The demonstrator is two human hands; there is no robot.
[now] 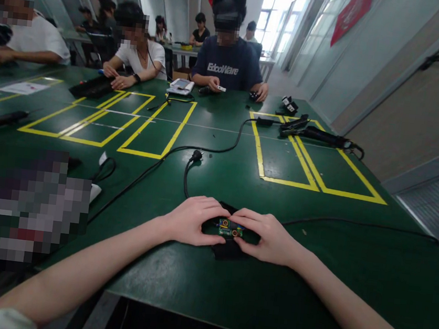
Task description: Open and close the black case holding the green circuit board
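A small green circuit board (230, 228) with round, copper-coloured parts lies between my hands near the front of the green table (218, 177). My left hand (196, 221) grips its left side, thumb at the near edge and fingers at the far edge. From the right, my right hand (264, 235) holds the same board between thumb and fingers. Black pieces (227, 251) show beneath and around the board; their full shape is hidden by my hands.
A black cable with a plug (196, 155) crosses the table ahead. Yellow tape rectangles (139, 152) mark the surface. A black tool-like object (321, 136) lies at the back right. A person (229, 60) sits opposite, handling small parts; others sit at the left.
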